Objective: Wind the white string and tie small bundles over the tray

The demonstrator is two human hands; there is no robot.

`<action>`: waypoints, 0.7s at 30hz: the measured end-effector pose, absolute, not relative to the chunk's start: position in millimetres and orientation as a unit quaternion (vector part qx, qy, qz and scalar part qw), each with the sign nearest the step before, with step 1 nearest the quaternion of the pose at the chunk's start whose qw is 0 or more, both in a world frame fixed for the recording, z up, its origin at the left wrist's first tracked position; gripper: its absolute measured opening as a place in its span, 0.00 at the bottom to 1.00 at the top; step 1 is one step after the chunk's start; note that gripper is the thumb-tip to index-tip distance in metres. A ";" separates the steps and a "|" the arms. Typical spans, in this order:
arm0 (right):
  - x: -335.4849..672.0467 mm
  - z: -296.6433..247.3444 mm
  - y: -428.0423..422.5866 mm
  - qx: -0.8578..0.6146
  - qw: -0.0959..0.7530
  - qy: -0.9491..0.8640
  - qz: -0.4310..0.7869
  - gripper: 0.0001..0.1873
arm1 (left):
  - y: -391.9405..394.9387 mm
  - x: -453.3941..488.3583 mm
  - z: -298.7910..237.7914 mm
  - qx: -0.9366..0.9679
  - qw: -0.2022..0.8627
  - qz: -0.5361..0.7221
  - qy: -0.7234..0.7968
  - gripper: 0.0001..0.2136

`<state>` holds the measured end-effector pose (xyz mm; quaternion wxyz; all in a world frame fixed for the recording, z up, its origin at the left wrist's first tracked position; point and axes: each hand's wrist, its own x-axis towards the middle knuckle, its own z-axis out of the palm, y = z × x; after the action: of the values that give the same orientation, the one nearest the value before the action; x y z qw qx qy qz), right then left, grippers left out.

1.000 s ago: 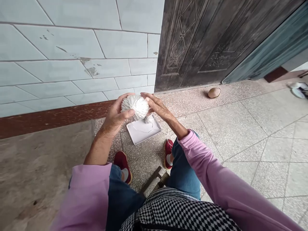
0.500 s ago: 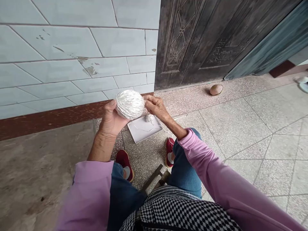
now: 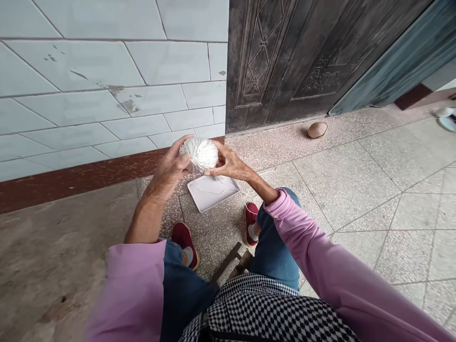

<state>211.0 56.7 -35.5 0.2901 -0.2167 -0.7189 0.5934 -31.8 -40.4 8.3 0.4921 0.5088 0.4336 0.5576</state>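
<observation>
A ball of white string [image 3: 200, 154] is held up between both hands, above a shallow white tray-like box on the ground. On its left side my left hand [image 3: 174, 164] is closed round it. My right hand [image 3: 230, 164] grips the opposite side, thumb below and fingers behind. Below, the shallow box [image 3: 203, 207] has a thin strand lying in it. A small tangle of white string [image 3: 219, 178] shows at the box's far edge, partly hidden by the right hand. Loose white strands [image 3: 249, 194] trail on the floor to the right of the box.
A white tiled wall [image 3: 107, 71] and a dark carved door [image 3: 278, 57] stand in front. Near the doorstep lies a brownish rounded object [image 3: 317, 129]. My red shoes [image 3: 184, 242] flank the box, with part of a wooden stool [image 3: 231, 266] between my legs.
The right hand has gone from pinching at the ball's side to grasping it. The ball has turned, showing a different face of its windings, and sits slightly further right. My view has shifted a little.
</observation>
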 end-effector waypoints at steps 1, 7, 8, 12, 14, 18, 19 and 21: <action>213.9 -32.3 56.1 -0.224 0.291 -0.712 0.598 0.64 | -41.8 -33.6 8.8 0.509 0.493 0.549 0.443 0.45; 212.0 -28.4 50.8 -0.234 0.282 -0.702 0.610 0.58 | -45.5 -22.4 8.4 0.465 0.482 0.590 0.451 0.41; 207.7 -30.8 47.8 -0.252 0.283 -0.710 0.594 0.50 | -45.4 -18.9 8.4 0.451 0.489 0.602 0.442 0.39; 190.6 -36.9 25.8 -0.314 0.277 -0.770 0.482 0.12 | -39.3 -13.3 4.7 0.412 0.476 0.648 0.428 0.38; 187.6 -32.4 11.7 -0.312 0.256 -0.803 0.439 0.09 | -32.1 -17.7 -1.2 0.407 0.442 0.666 0.441 0.38; 196.3 -7.6 -6.9 -0.265 0.226 -0.837 0.421 0.16 | -19.2 -35.0 -14.2 0.426 0.347 0.655 0.519 0.34; 200.1 0.2 -7.8 -0.251 0.232 -0.838 0.426 0.17 | -17.8 -38.7 -15.8 0.438 0.321 0.641 0.543 0.35; 207.7 15.3 -4.6 -0.236 0.262 -0.830 0.433 0.20 | -17.9 -42.5 -16.2 0.465 0.298 0.598 0.580 0.37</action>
<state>207.7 -4.6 15.3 0.2621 -0.2360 -0.8295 0.4330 -42.5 -17.9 -16.2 0.2978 0.4649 0.5805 0.5985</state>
